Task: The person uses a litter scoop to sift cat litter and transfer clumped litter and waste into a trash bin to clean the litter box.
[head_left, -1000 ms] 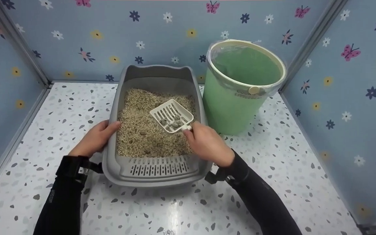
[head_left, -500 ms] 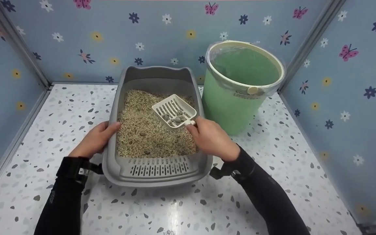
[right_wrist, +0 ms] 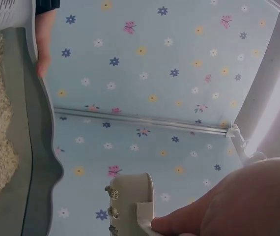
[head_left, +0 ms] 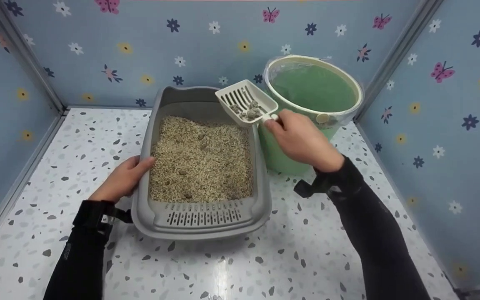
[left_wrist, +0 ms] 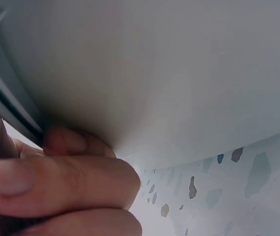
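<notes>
My right hand [head_left: 302,135] grips the short handle of a cream slotted litter scoop [head_left: 233,96], thumb on top. Several grey-brown clumps [head_left: 253,111] lie in the scoop near its handle end. It hangs above the right rear rim of a grey litter box [head_left: 263,183], beside the green bin. In the right wrist view the scoop [right_wrist: 130,196] shows edge-on with clumps along one side. My left hand [head_left: 123,177] holds the box's left rim, thumb over the edge; in the left wrist view its curled fingers [left_wrist: 76,184] lie against the outer wall.
A green bin [head_left: 283,152] with a cream rim and clear liner stands right of the box. Tan pellet litter [head_left: 202,166] with a few dark clumps covers the box floor. Flower-patterned panels [head_left: 206,46] enclose the speckled white floor [head_left: 327,241] at the back and both sides.
My right hand has lifted the loaded scoop from over the litter, up and to the right towards the bin. My left hand has stayed on the box's rim.
</notes>
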`<action>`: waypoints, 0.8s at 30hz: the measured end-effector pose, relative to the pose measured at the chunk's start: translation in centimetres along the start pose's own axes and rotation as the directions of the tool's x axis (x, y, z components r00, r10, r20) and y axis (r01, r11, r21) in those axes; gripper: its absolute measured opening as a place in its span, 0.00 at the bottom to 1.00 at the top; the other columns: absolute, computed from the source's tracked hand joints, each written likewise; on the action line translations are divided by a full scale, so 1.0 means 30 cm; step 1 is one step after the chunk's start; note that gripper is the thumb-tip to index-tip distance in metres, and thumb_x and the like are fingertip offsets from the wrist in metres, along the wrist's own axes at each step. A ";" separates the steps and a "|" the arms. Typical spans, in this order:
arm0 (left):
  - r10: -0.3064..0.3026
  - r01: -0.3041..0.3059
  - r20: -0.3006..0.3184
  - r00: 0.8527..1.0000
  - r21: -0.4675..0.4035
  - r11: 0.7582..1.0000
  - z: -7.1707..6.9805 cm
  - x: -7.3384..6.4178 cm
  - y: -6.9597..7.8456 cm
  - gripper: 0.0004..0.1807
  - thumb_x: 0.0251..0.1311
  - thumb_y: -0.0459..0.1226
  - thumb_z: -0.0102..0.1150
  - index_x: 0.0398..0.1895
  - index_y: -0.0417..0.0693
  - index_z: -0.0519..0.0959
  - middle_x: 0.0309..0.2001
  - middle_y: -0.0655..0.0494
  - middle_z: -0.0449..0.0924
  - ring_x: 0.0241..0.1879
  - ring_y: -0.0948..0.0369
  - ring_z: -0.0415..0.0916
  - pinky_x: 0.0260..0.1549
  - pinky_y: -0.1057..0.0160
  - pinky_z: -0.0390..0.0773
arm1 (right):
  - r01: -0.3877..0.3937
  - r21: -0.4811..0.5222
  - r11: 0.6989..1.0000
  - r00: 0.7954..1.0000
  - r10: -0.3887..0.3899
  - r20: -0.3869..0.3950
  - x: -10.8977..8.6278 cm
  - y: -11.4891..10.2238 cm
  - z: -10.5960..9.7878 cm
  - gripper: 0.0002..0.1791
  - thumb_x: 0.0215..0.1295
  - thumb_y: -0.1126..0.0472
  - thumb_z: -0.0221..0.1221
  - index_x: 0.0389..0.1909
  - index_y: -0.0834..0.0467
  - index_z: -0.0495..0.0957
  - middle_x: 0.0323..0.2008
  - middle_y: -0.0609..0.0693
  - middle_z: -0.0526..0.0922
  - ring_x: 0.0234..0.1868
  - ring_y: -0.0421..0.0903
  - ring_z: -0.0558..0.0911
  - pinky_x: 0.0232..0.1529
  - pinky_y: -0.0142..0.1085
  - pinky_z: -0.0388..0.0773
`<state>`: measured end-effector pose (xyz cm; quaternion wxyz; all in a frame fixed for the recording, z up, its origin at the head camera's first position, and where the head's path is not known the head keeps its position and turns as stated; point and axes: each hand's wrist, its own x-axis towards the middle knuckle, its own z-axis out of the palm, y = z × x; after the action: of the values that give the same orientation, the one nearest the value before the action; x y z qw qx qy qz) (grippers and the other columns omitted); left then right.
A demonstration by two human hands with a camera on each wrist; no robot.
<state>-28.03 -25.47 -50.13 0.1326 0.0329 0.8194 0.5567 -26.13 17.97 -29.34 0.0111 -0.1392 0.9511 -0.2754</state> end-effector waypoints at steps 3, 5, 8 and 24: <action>-0.004 0.004 0.003 1.000 -0.005 1.000 0.002 0.001 -0.002 0.44 0.83 0.68 0.47 0.74 0.37 0.68 0.30 0.57 0.70 0.19 0.65 0.62 0.18 0.65 0.68 | -0.027 -0.015 1.000 1.000 0.027 -0.011 0.014 0.003 -0.050 0.18 0.92 0.47 0.50 0.42 0.56 0.73 0.31 0.49 0.71 0.28 0.46 0.70 0.30 0.42 0.71; -0.004 0.004 0.002 1.000 -0.009 1.000 0.003 0.001 -0.002 0.44 0.82 0.68 0.48 0.74 0.37 0.68 0.29 0.58 0.69 0.18 0.66 0.61 0.18 0.65 0.67 | -0.040 -0.017 0.999 0.999 0.040 -0.017 0.022 0.007 -0.077 0.19 0.92 0.47 0.49 0.41 0.56 0.72 0.30 0.49 0.70 0.27 0.45 0.70 0.29 0.42 0.71; -0.002 0.002 -0.001 1.000 -0.009 1.000 0.003 0.003 -0.005 0.45 0.82 0.69 0.48 0.75 0.37 0.67 0.28 0.59 0.69 0.18 0.66 0.61 0.17 0.65 0.66 | -0.048 -0.028 0.998 0.998 0.047 -0.030 0.029 0.014 -0.107 0.20 0.92 0.46 0.49 0.40 0.56 0.71 0.30 0.49 0.69 0.26 0.46 0.70 0.30 0.43 0.71; 0.025 -0.025 -0.009 1.000 0.002 1.000 0.005 0.007 -0.008 0.45 0.82 0.69 0.49 0.73 0.35 0.68 0.29 0.56 0.71 0.17 0.66 0.61 0.17 0.64 0.66 | -0.116 -0.084 0.990 0.991 0.110 -0.069 0.070 0.122 -0.252 0.25 0.90 0.43 0.49 0.35 0.56 0.73 0.26 0.47 0.70 0.23 0.45 0.73 0.25 0.39 0.75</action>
<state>-28.16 -25.40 -50.45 0.1220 0.0405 0.8200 0.5578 -29.82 24.29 -24.74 -0.0101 -0.0765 0.9685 -0.2368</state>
